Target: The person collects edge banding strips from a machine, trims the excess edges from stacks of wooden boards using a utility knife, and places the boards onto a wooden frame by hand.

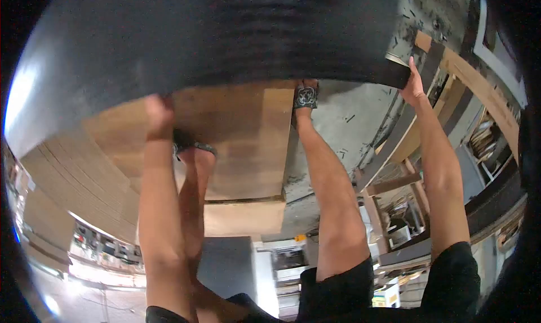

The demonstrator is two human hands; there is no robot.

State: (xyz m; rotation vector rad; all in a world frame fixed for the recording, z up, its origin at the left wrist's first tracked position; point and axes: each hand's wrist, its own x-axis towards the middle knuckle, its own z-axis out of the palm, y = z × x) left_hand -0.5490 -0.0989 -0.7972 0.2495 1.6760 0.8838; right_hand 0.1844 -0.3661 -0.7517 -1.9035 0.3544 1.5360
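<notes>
A wide black sheet point(253, 35) with a smooth, slightly shiny face spans the top of the head view, its near edge bowed. At the right end of that edge, my right hand point(413, 87) grips the corner, thumb up along the side and the other fingers hidden beneath. Further left, my left hand point(160, 111) is closed at the same edge; it is blurred and its fingers are mostly covered by the sheet. Below the sheet lies a brown wooden board point(242, 137), close to my sandalled feet.
Stacked tan boards point(84, 176) stand at the left. On the right are a wooden frame point(400, 182) and long timber pieces point(479, 75). Dark scraps litter the concrete floor point(344, 125). A dark grey panel point(228, 272) and shelving point(290, 258) appear lower down.
</notes>
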